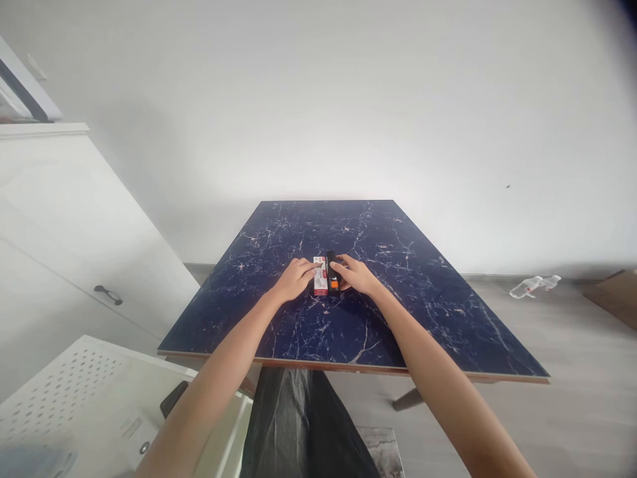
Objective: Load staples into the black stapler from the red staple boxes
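Observation:
A small white and red box (320,282) lies on the dark blue marbled table (343,229). Against its right side is a slim black object with an orange patch, which looks like a stapler (332,272). My left hand (296,277) reaches in from the left, its fingers stretched out and a fingertip resting on the upper part of the box. From the right, my right hand (357,273) has its thumb and fingers around the black stapler. Part of the right fingers is hidden behind the stapler.
To the left stand a white cabinet (64,219) with a dark handle and a low white unit (74,378) with a perforated panel. Clear plastic bottles (535,286) lie on the floor at right, near a brown box (614,297). A pale wall rises behind the table.

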The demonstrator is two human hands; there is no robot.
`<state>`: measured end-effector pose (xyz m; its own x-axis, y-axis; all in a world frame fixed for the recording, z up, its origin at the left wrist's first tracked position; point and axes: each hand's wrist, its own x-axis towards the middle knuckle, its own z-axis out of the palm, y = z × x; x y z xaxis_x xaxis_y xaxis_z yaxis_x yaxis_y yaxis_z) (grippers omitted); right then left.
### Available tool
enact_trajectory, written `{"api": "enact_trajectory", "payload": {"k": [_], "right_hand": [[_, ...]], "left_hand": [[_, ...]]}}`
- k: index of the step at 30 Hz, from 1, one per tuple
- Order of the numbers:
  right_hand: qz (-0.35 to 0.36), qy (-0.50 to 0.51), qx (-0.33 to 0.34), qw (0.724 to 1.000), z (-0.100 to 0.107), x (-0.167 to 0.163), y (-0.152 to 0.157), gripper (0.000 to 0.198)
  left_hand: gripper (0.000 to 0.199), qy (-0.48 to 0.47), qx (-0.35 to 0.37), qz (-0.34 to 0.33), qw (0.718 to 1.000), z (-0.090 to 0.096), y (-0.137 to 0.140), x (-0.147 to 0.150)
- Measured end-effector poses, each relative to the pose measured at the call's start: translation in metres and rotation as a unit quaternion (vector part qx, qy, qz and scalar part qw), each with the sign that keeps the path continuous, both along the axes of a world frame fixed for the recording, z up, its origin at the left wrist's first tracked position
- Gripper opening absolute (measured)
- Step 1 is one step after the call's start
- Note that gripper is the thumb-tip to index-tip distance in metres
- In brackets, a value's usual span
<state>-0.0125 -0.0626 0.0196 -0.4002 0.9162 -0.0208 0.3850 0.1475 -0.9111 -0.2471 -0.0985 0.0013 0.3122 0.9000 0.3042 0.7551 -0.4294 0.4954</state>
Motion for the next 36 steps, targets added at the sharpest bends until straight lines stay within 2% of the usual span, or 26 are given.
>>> {"api": "enact_trajectory", "payload": {"k": [4,9,13,18,21,25,29,32,34,36], "right_hand": [[-0.002,0.003,0.000,1.000,-0.002,0.000,0.001,0.049],[0.001,0.009,0.003,1.000,-0.004,0.000,0.002,0.050],[-0.009,-0.026,0.014,1.000,-0.001,-0.001,-0.001,0.053],[-0.022,-0.099,0.091,0.991,0.007,-0.002,-0.009,0.053],[-0.054,-0.164,0.132,0.976,0.011,0.008,-0.012,0.049],[-0.117,-0.230,0.128,0.958,0.010,0.049,-0.003,0.050],[-0.184,-0.254,0.119,0.942,0.002,0.123,0.017,0.051],[-0.247,-0.260,0.102,0.928,0.001,0.179,0.028,0.053],[-0.284,-0.260,0.096,0.918,0.000,0.205,0.031,0.054],[-0.301,-0.252,0.098,0.915,-0.004,0.218,0.031,0.054]], "left_hand": [[0.044,-0.003,-0.021,-0.001,1.000,0.002,-0.003,-0.002],[0.086,0.034,-0.063,-0.046,0.996,0.007,-0.005,-0.006],[0.093,0.048,-0.059,-0.047,0.996,0.009,-0.002,-0.008],[0.105,0.055,-0.061,-0.054,0.995,0.006,0.008,-0.006],[0.108,0.059,-0.046,-0.072,0.995,0.006,0.022,0.009],[0.115,0.082,-0.017,-0.092,0.992,0.005,0.053,0.066],[0.118,0.079,0.004,-0.102,0.992,-0.001,0.091,0.157],[0.126,0.076,-0.008,-0.121,0.990,-0.003,0.116,0.224],[0.131,0.078,-0.030,-0.126,0.989,-0.004,0.128,0.255],[0.132,0.078,-0.051,-0.126,0.988,-0.005,0.133,0.271]]}}
